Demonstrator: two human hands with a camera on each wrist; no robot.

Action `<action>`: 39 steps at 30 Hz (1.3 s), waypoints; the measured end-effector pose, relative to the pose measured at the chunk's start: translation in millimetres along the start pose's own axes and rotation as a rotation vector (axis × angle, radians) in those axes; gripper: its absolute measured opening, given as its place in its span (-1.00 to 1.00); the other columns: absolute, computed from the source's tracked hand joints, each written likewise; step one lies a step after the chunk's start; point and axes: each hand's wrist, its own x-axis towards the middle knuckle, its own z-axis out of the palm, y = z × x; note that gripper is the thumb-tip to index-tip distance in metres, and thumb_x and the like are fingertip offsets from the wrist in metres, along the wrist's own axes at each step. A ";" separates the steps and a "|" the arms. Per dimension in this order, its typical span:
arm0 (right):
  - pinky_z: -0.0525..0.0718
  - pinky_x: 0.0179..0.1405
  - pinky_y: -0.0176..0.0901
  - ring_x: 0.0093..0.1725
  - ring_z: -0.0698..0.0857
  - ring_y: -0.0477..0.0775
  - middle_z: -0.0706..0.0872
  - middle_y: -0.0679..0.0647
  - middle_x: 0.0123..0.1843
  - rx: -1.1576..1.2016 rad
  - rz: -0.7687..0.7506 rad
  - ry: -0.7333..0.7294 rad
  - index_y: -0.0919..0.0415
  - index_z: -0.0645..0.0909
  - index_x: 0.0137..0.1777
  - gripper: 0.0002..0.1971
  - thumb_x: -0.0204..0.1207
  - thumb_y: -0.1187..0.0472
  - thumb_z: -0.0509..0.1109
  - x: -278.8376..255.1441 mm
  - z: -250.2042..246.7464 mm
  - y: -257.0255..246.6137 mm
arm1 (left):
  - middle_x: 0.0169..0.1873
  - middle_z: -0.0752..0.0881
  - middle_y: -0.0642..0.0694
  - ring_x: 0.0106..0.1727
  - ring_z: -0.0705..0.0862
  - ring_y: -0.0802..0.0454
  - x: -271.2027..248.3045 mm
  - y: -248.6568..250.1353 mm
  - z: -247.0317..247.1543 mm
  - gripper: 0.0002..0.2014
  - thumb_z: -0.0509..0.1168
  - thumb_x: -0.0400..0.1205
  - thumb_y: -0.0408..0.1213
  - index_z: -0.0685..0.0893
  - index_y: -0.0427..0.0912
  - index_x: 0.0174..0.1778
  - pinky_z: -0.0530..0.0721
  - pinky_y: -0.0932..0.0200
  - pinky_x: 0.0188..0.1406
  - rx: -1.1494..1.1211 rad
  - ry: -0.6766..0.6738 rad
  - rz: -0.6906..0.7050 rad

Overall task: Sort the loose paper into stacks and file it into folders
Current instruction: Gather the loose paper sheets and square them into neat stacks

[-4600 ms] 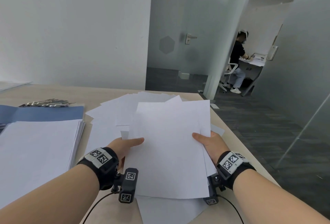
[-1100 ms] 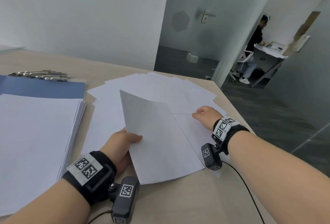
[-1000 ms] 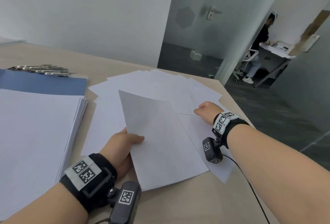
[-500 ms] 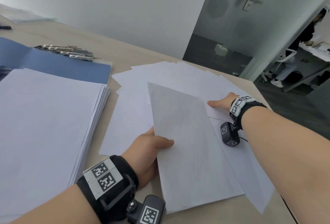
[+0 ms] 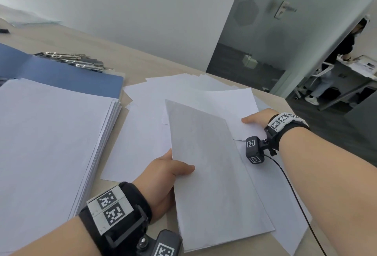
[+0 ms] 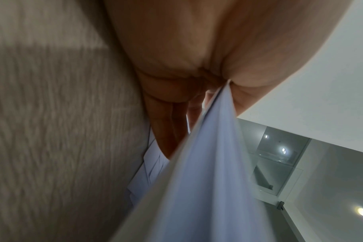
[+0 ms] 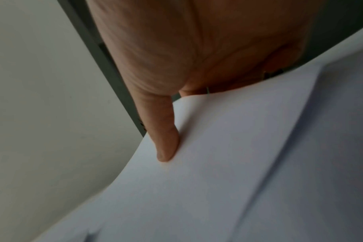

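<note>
My left hand (image 5: 163, 176) grips a thin bundle of white sheets (image 5: 212, 174) by its left edge, thumb on top, tilted up over the table; the left wrist view shows the bundle (image 6: 197, 188) pinched between thumb and fingers. My right hand (image 5: 257, 118) pinches the right edge of a single loose sheet (image 5: 230, 108), which curls up off the scattered loose paper (image 5: 146, 129). In the right wrist view the thumb (image 7: 164, 139) lies on top of that sheet (image 7: 228, 163), with the other fingers hidden beneath. A tall neat stack of paper (image 5: 47, 145) lies at the left on an open blue folder (image 5: 67, 74).
Metal folder clips (image 5: 73, 62) lie behind the blue folder. The wooden table (image 5: 142, 64) ends at the right, beside a glass door (image 5: 265, 31) and dark floor. A person sits at a desk (image 5: 344, 51) in the far room.
My right hand has taken hold of a loose sheet at the right and raised its edge. The left hand keeps its bundle. The head view has swung left and down.
</note>
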 end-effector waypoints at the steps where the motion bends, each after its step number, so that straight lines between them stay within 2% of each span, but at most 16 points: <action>1: 0.73 0.24 0.21 0.04 0.80 0.32 0.82 0.20 0.09 0.040 -0.012 -0.009 0.26 0.72 0.22 -0.27 0.07 -0.10 0.74 -2.0 -2.5 -0.1 | 0.20 0.81 -0.30 0.21 0.78 -0.41 -0.4 0.2 0.2 -0.46 0.26 0.42 -0.49 0.71 -0.12 0.34 0.67 -0.35 0.32 0.003 0.002 0.002; 2: 0.76 0.17 0.14 -0.01 0.82 0.28 0.84 0.18 0.04 0.087 -0.029 -0.021 0.26 0.74 0.19 -0.35 0.14 -0.06 0.73 -6.5 -5.4 -1.1 | 0.20 0.80 -0.31 0.21 0.77 -0.41 -0.6 0.5 1.0 -0.47 0.26 0.45 -0.51 0.71 -0.13 0.34 0.67 -0.35 0.32 0.006 0.002 0.003; 4: 0.76 -0.27 -0.15 -0.33 0.80 0.12 0.83 0.12 -0.23 0.155 -0.039 -0.064 0.30 0.73 0.05 -0.62 0.40 0.04 0.65 -14.1 -9.9 0.4 | 0.20 0.80 -0.31 0.21 0.77 -0.41 -1.2 0.9 2.0 -0.49 0.24 0.49 -0.54 0.70 -0.13 0.35 0.68 -0.34 0.31 0.014 0.006 0.003; 5: 0.70 -0.42 -0.25 -0.47 0.75 0.09 0.81 0.12 -0.32 0.166 -0.019 -0.105 0.30 0.71 -0.01 -0.65 0.42 0.04 0.63 -20.5 -10.4 1.2 | 0.20 0.80 -0.31 0.20 0.78 -0.41 -1.7 1.2 2.4 -0.50 0.22 0.52 -0.55 0.69 -0.14 0.36 0.68 -0.34 0.30 0.021 0.009 0.002; 6: 0.75 -0.36 -0.22 -0.43 0.79 0.12 0.84 0.17 -0.28 0.197 -0.006 -0.155 0.31 0.71 -0.01 -0.57 0.31 0.00 0.69 -25.2 -9.6 2.4 | 0.19 0.81 -0.31 0.19 0.78 -0.41 -2.0 1.7 3.1 -0.52 0.18 0.57 -0.57 0.68 -0.15 0.37 0.69 -0.33 0.29 0.026 0.015 0.001; 7: 0.82 -0.11 -0.03 -0.24 0.86 0.22 0.88 0.24 -0.11 0.223 0.009 -0.181 0.31 0.74 0.06 -0.40 0.09 -0.03 0.76 -24.8 -8.0 5.2 | 0.19 0.81 -0.31 0.19 0.78 -0.41 -2.3 2.0 3.6 -0.52 0.14 0.61 -0.59 0.68 -0.15 0.37 0.69 -0.32 0.28 0.027 0.021 0.000; 9: 0.66 0.26 0.36 0.11 0.83 0.37 0.85 0.30 0.14 0.259 0.022 -0.206 0.26 0.77 0.18 -0.16 -0.20 0.02 0.83 -21.8 -5.4 10.1 | 0.19 0.81 -0.31 0.20 0.77 -0.41 -3.1 2.8 4.8 -0.52 0.10 0.64 -0.61 0.66 -0.16 0.38 0.69 -0.32 0.29 0.028 0.027 -0.004; 11: 0.59 0.36 0.47 0.20 0.80 0.38 0.83 0.32 0.18 0.241 -0.025 -0.218 0.28 0.75 0.21 -0.38 0.12 0.14 0.76 -27.7 -4.3 7.4 | 0.18 0.81 -0.31 0.20 0.77 -0.41 -3.8 3.2 5.2 -0.53 0.10 0.64 -0.60 0.66 -0.17 0.39 0.69 -0.33 0.29 0.033 0.039 -0.007; 13: 0.57 0.41 0.44 0.16 0.80 0.37 0.81 0.36 0.19 0.202 -0.098 -0.189 0.29 0.75 0.15 -0.60 0.32 0.18 0.62 -34.7 -4.9 1.6 | 0.19 0.81 -0.30 0.21 0.77 -0.41 -4.1 3.0 5.3 -0.53 0.10 0.65 -0.59 0.67 -0.16 0.39 0.68 -0.34 0.31 0.042 0.050 -0.008; 18: 0.72 0.29 0.30 0.17 0.78 0.36 0.82 0.26 0.19 0.228 -0.231 0.115 0.29 0.73 0.20 -0.73 0.55 0.20 0.52 -36.7 -20.5 -4.0 | 0.18 0.82 -0.28 0.20 0.78 -0.38 -4.9 3.9 5.3 -0.54 0.09 0.67 -0.58 0.67 -0.13 0.38 0.67 -0.34 0.31 0.035 0.080 0.003; 22: 0.79 0.12 0.36 0.01 0.82 0.29 0.84 0.11 0.02 0.401 -0.309 0.288 0.12 0.68 -0.10 -0.84 0.40 0.07 0.47 -45.6 -28.8 0.6 | 0.20 0.81 -0.27 0.24 0.77 -0.39 -5.6 4.3 6.0 -0.56 0.10 0.69 -0.56 0.65 -0.14 0.40 0.62 -0.39 0.38 0.003 0.101 0.020; 25: 0.80 0.09 0.16 -0.03 0.80 0.14 0.80 -0.05 -0.03 0.485 -0.418 0.375 0.05 0.66 0.04 -0.89 0.55 0.18 0.40 -72.4 -30.7 -1.7 | 0.19 0.82 -0.23 0.22 0.78 -0.35 -7.4 5.5 7.4 -0.60 0.11 0.72 -0.50 0.66 -0.10 0.39 0.63 -0.36 0.37 -0.015 0.119 0.029; 29: 0.58 0.09 -0.24 0.14 0.70 0.02 0.74 0.01 0.19 0.419 -0.633 0.473 0.17 0.60 0.32 -0.75 0.67 0.27 0.31 -113.4 -30.7 -7.4 | 0.18 0.83 -0.19 0.20 0.80 -0.30 -8.5 6.2 9.1 -0.65 0.12 0.77 -0.40 0.65 -0.08 0.40 0.66 -0.31 0.31 -0.047 0.151 0.041; 34: 0.49 0.51 -0.10 0.41 0.61 -0.05 0.65 -0.14 0.42 -0.154 -0.799 0.284 0.00 0.57 0.53 -0.64 0.77 0.05 0.22 -152.6 -15.4 3.8 | 0.17 0.84 -0.18 0.20 0.81 -0.27 -10.3 8.8 11.9 -0.71 0.15 0.81 -0.26 0.66 -0.09 0.39 0.68 -0.27 0.26 -0.093 0.208 0.070; 37: 0.46 0.61 -0.13 0.51 0.56 -0.19 0.58 -0.33 0.47 -0.310 -1.006 0.151 -0.26 0.60 0.49 -0.55 0.72 0.25 0.28 -164.3 0.9 20.1 | 0.23 0.81 -0.20 0.24 0.79 -0.28 -8.6 9.3 11.0 -0.64 0.16 0.82 -0.05 0.66 -0.13 0.42 0.64 -0.30 0.32 -0.115 0.266 0.089; 39: 0.52 0.56 -0.04 0.52 0.56 -0.16 0.58 -0.36 0.48 -0.450 -1.094 0.079 -0.29 0.61 0.47 -0.46 0.62 0.31 0.28 -168.8 11.8 29.1 | 0.29 0.79 -0.18 0.29 0.77 -0.25 -7.4 10.8 11.5 -0.44 0.15 0.74 0.25 0.67 -0.09 0.43 0.59 -0.30 0.40 -0.116 0.263 0.105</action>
